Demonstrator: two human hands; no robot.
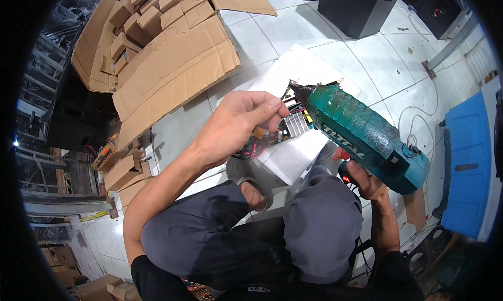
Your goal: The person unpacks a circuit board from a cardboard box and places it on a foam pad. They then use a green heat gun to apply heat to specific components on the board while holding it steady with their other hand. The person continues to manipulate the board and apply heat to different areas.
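My right hand (365,181) grips the handle of a large teal glue gun (361,128), its body worn and smeared. A small red light shows by the handle. The gun's dark nozzle points up and left, over a circuit board (287,127) with a silver finned heat sink and coloured wires. My left hand (246,115) is beside the board, thumb and fingers pinched together; anything between them is too hidden to name. White foam (293,157) lies under and around the board, between my feet. The gun covers part of the board.
An opened cardboard carton (178,73) full of small brown boxes stands at the left. Black cabinets (356,10) stand at the back. A blue plastic panel (465,164) is at the right, near a loose cable (414,117) on white floor tiles. Another circuit board (107,153) sits at far left.
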